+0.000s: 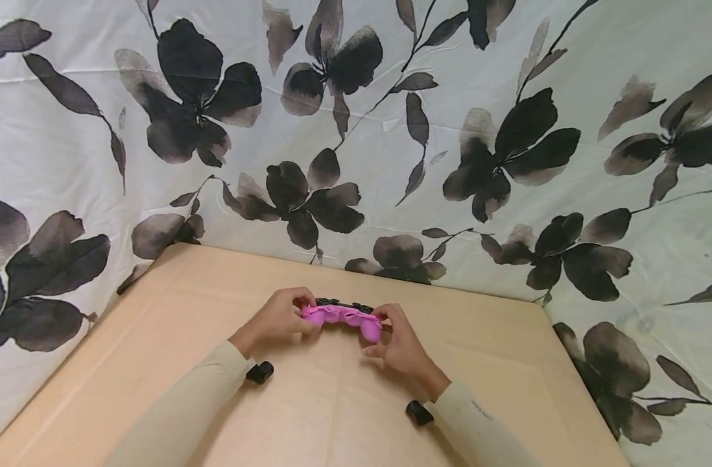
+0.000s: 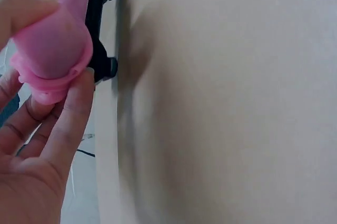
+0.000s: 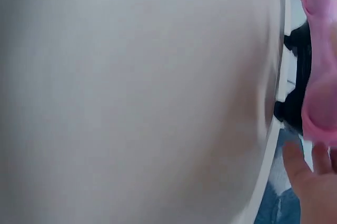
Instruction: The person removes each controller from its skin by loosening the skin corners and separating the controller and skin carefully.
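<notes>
A black game controller [image 1: 338,303] wrapped partly in a pink silicone cover [image 1: 344,318] is held just above the tan table [image 1: 332,402], near its far edge. My left hand [image 1: 283,316] pinches the cover's left grip; in the left wrist view the pink cover [image 2: 52,50] sits between thumb and fingers [image 2: 71,113], with black controller [image 2: 97,24] behind it. My right hand [image 1: 393,344] grips the right end, fingers curled at the pink lobe. The right wrist view shows the pink cover [image 3: 321,103], the black controller [image 3: 295,113] and fingertips [image 3: 305,166] at the frame's right edge.
A white cloth with large black flowers [image 1: 356,130] hangs behind and around the table. Wrist-camera mounts [image 1: 259,372] [image 1: 419,412] sit on both cream sleeves. Bare tabletop lies in front of the hands and to either side.
</notes>
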The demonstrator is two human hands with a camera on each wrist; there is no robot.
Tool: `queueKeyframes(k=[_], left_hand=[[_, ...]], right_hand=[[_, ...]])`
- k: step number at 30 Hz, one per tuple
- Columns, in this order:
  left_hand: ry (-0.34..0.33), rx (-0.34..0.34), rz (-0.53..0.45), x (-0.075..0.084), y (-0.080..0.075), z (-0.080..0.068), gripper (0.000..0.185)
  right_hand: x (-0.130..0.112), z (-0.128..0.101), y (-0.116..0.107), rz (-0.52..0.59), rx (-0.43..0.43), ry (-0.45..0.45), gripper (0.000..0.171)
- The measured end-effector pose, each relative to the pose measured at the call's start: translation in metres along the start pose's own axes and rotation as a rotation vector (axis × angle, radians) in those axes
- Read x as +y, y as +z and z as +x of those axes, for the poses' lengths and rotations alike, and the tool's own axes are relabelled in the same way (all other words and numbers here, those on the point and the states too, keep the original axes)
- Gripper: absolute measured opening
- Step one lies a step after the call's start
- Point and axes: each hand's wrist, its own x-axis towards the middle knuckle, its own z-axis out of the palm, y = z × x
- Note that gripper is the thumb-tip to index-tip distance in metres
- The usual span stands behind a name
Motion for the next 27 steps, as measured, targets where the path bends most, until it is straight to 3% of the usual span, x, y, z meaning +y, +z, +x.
queueKeyframes(k=[6,11,17,27], left_hand=[[-0.021,0.011,-0.057,-0.0008,0.0002,0.0001,0.039],[-0.048,0.032,-0.089,-0.0029,0.0003,-0.0003,0.04],[-0.019,-0.011,-0.119,-0.0039,0.0013,0.0019,0.038],[-0.044,-0.036,-0.087,-0.0033,-0.0007,-0.0021,0.035]], right_hand=[[0.001,0.0062,0.0043,0.078,0.109,0.119,0.06],[0.0003,0.0082,0.0022,0.104,0.098,0.177,0.056],[0.0031,0.0088,0.0014,0.122,0.087,0.164,0.053],[0.0012,0.0054,0.0053,0.098,0.067,0.127,0.049]])
